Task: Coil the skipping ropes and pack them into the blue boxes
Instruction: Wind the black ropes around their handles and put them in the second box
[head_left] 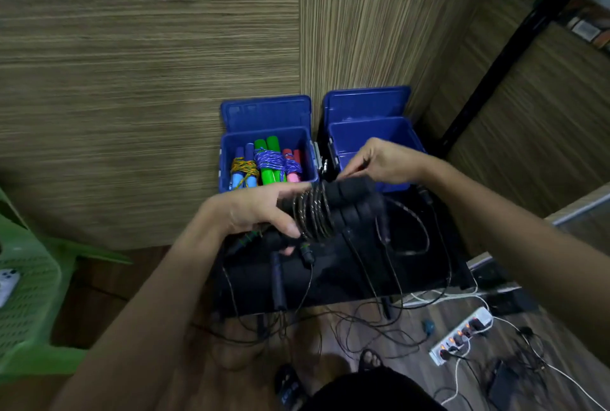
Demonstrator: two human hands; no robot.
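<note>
Wood-grain partition [148,80] behind. Black tabletop [330,278] carries loose black ropes. Two blue boxes at far edge, lids up: left box [227,150] holds coiled ropes with blue, green, pink handles [269,163]; right box [396,133] interior mostly hidden by hand. Left hand [254,212] grips black foam handles [350,202] wound with black rope coil [312,212], held just before boxes. Right hand [383,159] pinches rope end above coil.

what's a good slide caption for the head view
Left hand grips black-handled rope while right hand pinches its cord; left blue box holds coiled ropes.
</note>
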